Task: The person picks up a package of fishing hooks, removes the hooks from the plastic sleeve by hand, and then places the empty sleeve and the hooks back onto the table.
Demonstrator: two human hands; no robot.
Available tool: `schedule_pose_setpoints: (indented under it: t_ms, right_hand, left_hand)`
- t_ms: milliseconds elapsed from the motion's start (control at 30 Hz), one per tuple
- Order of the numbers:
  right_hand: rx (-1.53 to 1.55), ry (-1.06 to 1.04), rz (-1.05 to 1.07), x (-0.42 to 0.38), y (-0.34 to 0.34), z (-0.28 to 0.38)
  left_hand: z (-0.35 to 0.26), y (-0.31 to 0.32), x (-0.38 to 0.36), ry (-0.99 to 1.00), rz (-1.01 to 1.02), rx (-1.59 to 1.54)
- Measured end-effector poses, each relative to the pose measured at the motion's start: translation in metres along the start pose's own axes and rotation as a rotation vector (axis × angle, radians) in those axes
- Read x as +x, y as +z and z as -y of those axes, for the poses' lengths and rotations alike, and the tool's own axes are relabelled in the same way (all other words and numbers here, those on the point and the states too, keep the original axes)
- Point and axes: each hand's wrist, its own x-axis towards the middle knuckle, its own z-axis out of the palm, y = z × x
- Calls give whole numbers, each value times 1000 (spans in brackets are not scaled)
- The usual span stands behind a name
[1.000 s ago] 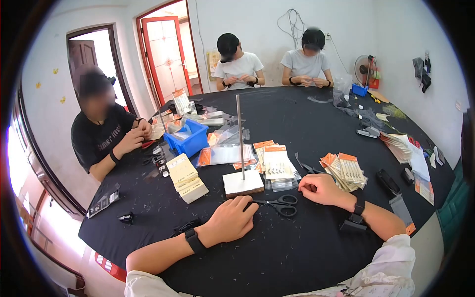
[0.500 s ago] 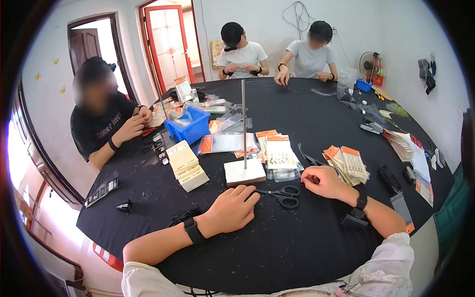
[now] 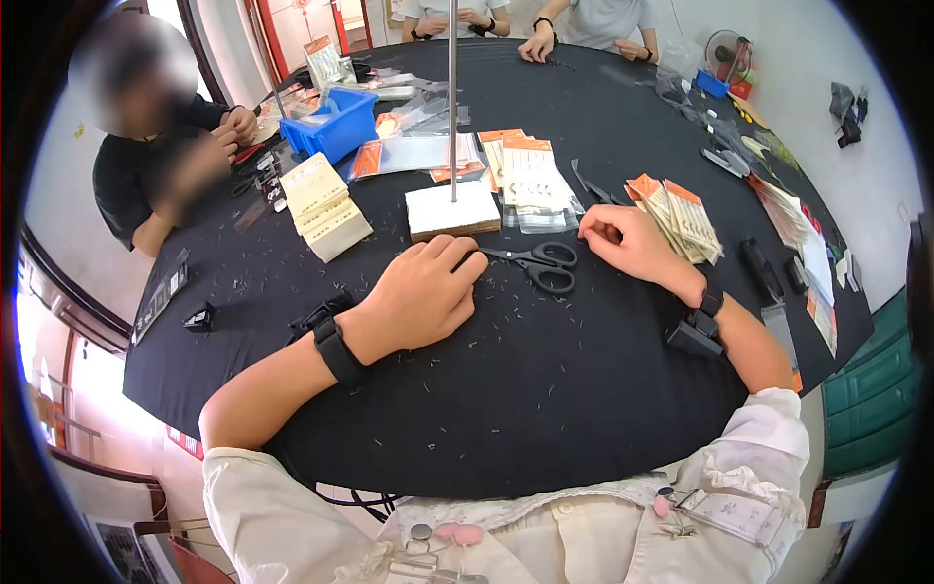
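Observation:
My left hand point(image 3: 418, 297) rests on the black cloth with its fingers loosely curled and close together; nothing shows in it. Its fingertips lie by the blade tips of black-handled scissors point(image 3: 550, 265), just in front of a white-topped block point(image 3: 452, 209) with an upright metal rod point(image 3: 452, 97). Right of the scissor handles, my right hand point(image 3: 637, 245) lies on its side in a loose fist, with no object visible inside. Beyond it is a fanned pile of orange-topped packets point(image 3: 681, 219). More such packets point(image 3: 530, 180) lie behind the scissors.
Stacked cream cards point(image 3: 324, 209) and a blue bin point(image 3: 331, 125) stand to the left. A stapler point(image 3: 762, 268) and more packets point(image 3: 783, 214) lie at the right. Three people sit around the table. Tiny bits are scattered over the cloth.
The camera view has tipped downward, so the table sits higher in the picture and more of my clothing shows. Both hands stay in place beside the scissors.

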Motion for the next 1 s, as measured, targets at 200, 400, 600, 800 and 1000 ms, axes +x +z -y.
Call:
schedule_pose_setpoints:
  t_ms: [200,400,600,800,1000]
  right_hand:
    - [5,2,50,-1,-3,2]
    - [4,-3,50,0,-2,-2]
    - [6,-13,7,1,0,-5]
    - [-22,7,2,0,0,2]
    - [-9,-34,0,0,0,-1]
  left_hand:
    - [-1,0,0,-6,-12,-1]
    - [1,1,-1,1,-2,-5]
    - [-1,0,-1,2,-32,-5]
    - [-2,1,0,-14,5,3]
    - [1,8,-2,-33,-19,44]
